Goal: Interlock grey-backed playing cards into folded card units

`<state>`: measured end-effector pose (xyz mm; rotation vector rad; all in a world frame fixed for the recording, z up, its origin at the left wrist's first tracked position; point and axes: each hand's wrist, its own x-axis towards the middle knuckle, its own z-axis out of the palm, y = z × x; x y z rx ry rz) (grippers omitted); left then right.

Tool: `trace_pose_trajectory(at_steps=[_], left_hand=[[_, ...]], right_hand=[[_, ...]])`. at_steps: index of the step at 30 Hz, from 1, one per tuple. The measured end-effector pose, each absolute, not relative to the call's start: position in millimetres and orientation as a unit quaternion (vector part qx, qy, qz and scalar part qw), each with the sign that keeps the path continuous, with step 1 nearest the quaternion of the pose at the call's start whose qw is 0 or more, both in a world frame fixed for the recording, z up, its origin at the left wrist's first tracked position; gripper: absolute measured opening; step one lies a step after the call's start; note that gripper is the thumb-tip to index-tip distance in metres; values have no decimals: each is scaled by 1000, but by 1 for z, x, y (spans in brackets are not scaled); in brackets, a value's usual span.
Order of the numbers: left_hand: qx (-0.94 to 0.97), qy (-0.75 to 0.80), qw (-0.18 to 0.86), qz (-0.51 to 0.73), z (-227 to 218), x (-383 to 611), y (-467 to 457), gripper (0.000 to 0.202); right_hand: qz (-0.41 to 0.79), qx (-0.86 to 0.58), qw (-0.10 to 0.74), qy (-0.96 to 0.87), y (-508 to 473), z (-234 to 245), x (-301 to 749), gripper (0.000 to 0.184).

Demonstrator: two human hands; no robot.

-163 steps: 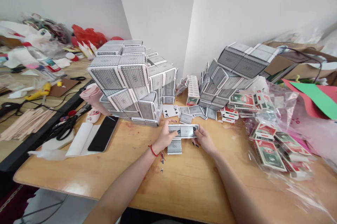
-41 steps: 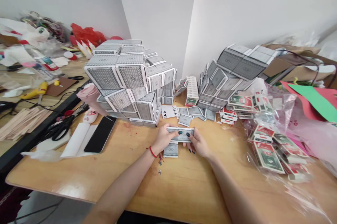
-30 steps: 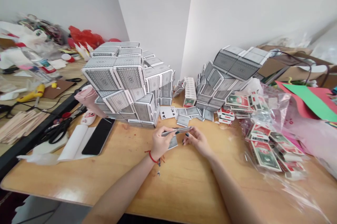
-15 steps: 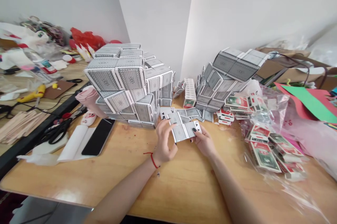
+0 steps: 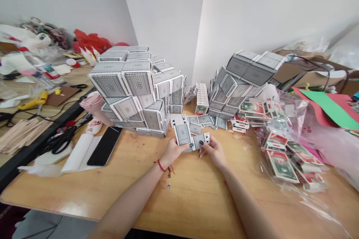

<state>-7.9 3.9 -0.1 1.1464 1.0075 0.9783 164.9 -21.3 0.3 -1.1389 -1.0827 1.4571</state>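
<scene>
Both of my hands hold a folded piece made of grey-backed playing cards point(image 5: 188, 138) just above the wooden table point(image 5: 196, 194). My left hand point(image 5: 174, 151) pinches its left part, where one card stands up. My right hand point(image 5: 214, 152) pinches the right end, where a white card face shows. A big block built of the same cards point(image 5: 134, 87) stands just behind and to the left. A second, leaning pile of card blocks point(image 5: 241, 78) stands behind to the right. Loose cards point(image 5: 200, 120) lie between the two piles.
A black phone point(image 5: 104, 146), white paper point(image 5: 81, 153) and scissors point(image 5: 61, 140) lie at the left. Red-and-green card boxes point(image 5: 286, 156) in clear plastic spread at the right. A yellow glue gun point(image 5: 35, 100) and wooden sticks point(image 5: 19, 132) lie on the far-left desk.
The card piece lay flat under both hands. It was lifted off the table, turned, and is now held with one card upright. The single card that lay in front of it is gone from the table.
</scene>
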Motion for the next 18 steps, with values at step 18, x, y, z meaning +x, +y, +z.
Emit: trace_pose_trajectory(at_steps=[18], left_hand=[[513,466,586,420,-9,-12,7,28]], right_hand=[[550,-476,430,-534,-22,-7,155,32]])
